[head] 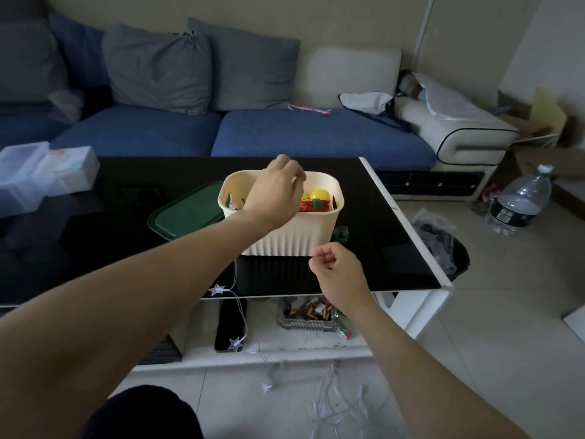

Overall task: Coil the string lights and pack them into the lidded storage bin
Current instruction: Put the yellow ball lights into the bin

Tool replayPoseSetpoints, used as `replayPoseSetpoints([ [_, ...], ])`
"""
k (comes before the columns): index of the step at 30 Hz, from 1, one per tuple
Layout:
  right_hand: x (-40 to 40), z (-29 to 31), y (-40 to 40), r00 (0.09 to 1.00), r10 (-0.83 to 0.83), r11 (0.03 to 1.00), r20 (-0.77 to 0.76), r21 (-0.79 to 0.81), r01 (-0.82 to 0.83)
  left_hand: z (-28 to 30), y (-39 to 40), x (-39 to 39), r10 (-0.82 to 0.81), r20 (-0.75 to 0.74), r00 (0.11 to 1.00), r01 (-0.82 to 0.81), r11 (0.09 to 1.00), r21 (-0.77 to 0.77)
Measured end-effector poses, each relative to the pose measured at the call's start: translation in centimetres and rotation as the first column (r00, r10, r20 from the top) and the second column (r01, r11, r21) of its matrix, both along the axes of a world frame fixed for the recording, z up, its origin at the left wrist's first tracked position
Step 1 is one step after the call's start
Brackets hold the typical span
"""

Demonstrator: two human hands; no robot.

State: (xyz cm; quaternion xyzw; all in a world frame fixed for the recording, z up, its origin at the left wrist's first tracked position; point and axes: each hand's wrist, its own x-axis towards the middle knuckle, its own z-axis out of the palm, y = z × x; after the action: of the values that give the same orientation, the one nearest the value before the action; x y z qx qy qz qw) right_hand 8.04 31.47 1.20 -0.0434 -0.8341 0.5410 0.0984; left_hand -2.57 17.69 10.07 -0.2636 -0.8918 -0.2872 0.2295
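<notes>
A cream ribbed storage bin stands on the black glass table, with a yellow ball and red items inside. Its green lid lies flat behind it to the left. My left hand hovers over the bin's opening, its fingers curled down round the wire end of the string lights. From under that forearm the string lights, a thin white wire with star bulbs, hang past the table edge to a loose pile on the floor. My right hand is in front of the bin, thumb and forefinger pinching a fine strand.
Clear plastic boxes sit at the table's left end. The shelf under the table holds a glass ashtray and a dark phone. A blue sofa runs behind. A large water bottle stands on the floor to the right.
</notes>
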Motion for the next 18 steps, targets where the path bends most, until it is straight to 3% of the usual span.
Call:
replayPoseSetpoints([
  [1, 0.0, 0.1, 0.0, 1.000, 0.005, 1.000, 0.010, -0.012, -0.004, -0.4, -0.9, 1.1, -0.046, -0.037, 0.998, 0.049, 0.995, 0.087],
  [3, 0.0, 0.1, 0.0, 0.999, 0.014, 1.000, 0.036, -0.024, -0.013, -1.7, -2.9, 2.7, -0.075, 0.011, 0.997, 0.073, 0.990, 0.119],
  [6, 0.0, 0.0, -0.4, 0.995, 0.051, 0.999, 0.088, -0.010, -0.051, -4.3, -5.9, 3.7, 0.060, 0.344, 0.937, -0.027, 0.995, -0.099],
  [8, 0.0, -0.1, -0.8, 0.989, 0.083, 0.996, 0.120, 0.029, -0.087, -6.0, -7.9, 3.8, 0.185, 0.464, 0.866, -0.078, 0.967, -0.241],
  [10, 0.0, -0.3, -1.2, 0.984, 0.102, 0.991, 0.145, 0.068, -0.113, -7.4, -9.5, 3.9, 0.245, 0.452, 0.858, -0.062, 0.922, -0.383],
  [13, -0.2, -0.5, -1.9, 0.977, 0.126, 0.984, 0.170, 0.103, -0.145, -8.9, -11.5, 4.0, 0.208, 0.406, 0.890, 0.064, 0.824, -0.563],
  [18, -0.3, -0.8, -2.7, 0.963, 0.160, 0.966, 0.215, 0.168, -0.198, -10.3, -13.4, 3.5, 0.196, 0.396, 0.897, 0.055, 0.839, -0.541],
])
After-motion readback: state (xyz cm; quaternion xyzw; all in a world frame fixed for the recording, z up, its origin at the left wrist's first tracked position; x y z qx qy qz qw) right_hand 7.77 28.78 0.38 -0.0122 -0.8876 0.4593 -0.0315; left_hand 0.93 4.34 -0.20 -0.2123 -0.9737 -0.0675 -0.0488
